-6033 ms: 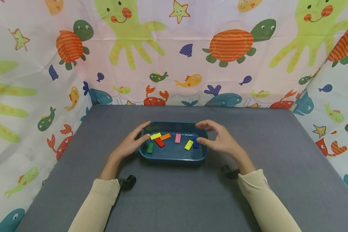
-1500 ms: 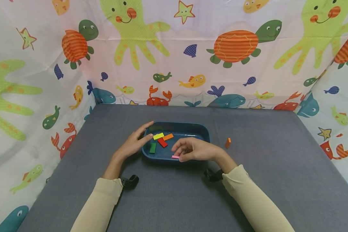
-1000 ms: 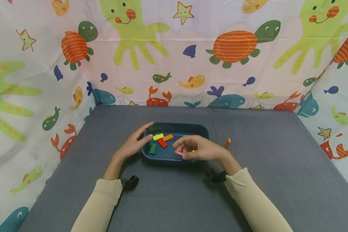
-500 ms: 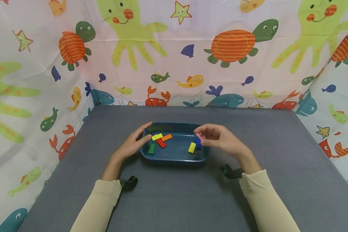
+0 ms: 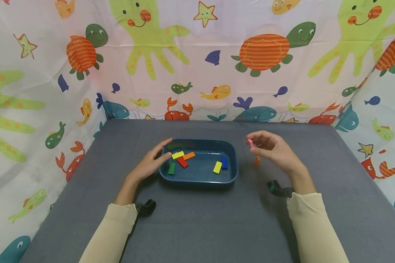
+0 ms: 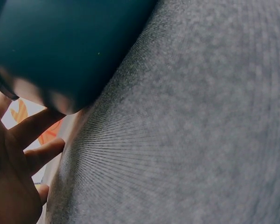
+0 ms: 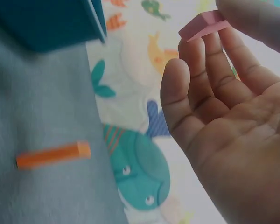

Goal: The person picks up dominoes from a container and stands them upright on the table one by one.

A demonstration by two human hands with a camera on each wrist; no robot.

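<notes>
Just right of the dark blue plastic tray, my right hand pinches a small pink domino block between thumb and fingertips, above the table. The right wrist view shows the pink block held at the fingertips. Below it an orange domino block stands on edge on the table. My left hand rests at the tray's left end, fingers fairly straight along the outside and thumb at the rim. Inside the tray lie yellow and blue blocks at the right.
On the tray's left side lie a yellow block, an orange block, a red block and a green block. Grey cloth covers the table. A curtain printed with sea animals hangs behind and at both sides.
My right hand has picked the pink block out of the tray and carried it right, over the tray's edge. The orange block outside appeared after the earliest frame. My left hand stays at the tray.
</notes>
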